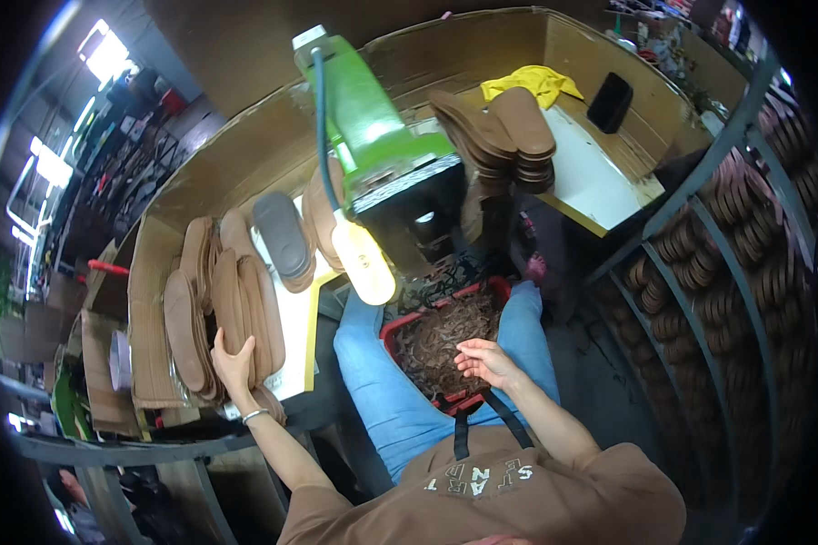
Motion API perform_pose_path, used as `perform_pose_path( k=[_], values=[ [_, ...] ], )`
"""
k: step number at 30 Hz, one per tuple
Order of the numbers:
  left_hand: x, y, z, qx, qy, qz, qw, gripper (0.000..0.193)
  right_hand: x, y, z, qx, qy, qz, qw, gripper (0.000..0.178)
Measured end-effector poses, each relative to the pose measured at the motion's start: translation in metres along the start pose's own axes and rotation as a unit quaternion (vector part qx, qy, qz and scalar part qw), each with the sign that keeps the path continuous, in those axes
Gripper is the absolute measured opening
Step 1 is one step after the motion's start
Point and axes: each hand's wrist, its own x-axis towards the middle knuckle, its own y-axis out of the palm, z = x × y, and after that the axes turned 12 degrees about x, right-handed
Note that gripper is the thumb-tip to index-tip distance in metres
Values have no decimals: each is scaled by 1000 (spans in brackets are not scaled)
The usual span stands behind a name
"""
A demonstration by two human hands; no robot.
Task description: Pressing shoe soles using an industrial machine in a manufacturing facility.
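At the left, several brown shoe soles [184, 331] stand in stacks on the worktable. My left hand [234, 365] is at the near end of one stack, its thumb and fingers closed around the end of a brown sole [230, 309]. A grey sole [282, 238] lies on top of the stack farther right. My right hand [487, 363] hovers above a red basket [389, 341] between my knees, fingers curled in toward the thumb; whatever they hold, if anything, is hidden. Brown scraps [441, 341] fill the basket.
A green machine [373, 118] with a lit yellow-white lamp [364, 259] rises in the middle. More brown soles [523, 127] are stacked right of it, near a yellow cloth [534, 84] and a black object [611, 103]. Cardboard walls [482, 50] edge the table. A rack of soles [709, 300] stands right.
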Motion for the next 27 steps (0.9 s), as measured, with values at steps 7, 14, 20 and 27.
perform_pose_path(
  k=[7, 14, 20, 27],
  values=[
    [2, -33, -9, -149, -11, -127, 981, 40, -7, -8, 3, 1, -10, -13, 1000, 19],
    [-82, -125, -69, -248, 108, -92, 958, 28, -36, 23, 18, -124, -83, 80, 986, 54],
    [-138, -65, -173, -391, 53, 176, 902, 30, -70, 59, 46, -241, -280, 121, 922, 104],
    [-174, 8, -236, -631, -39, 377, 676, 26, -93, 0, 15, -303, -55, 6, 951, 35]
  ],
)
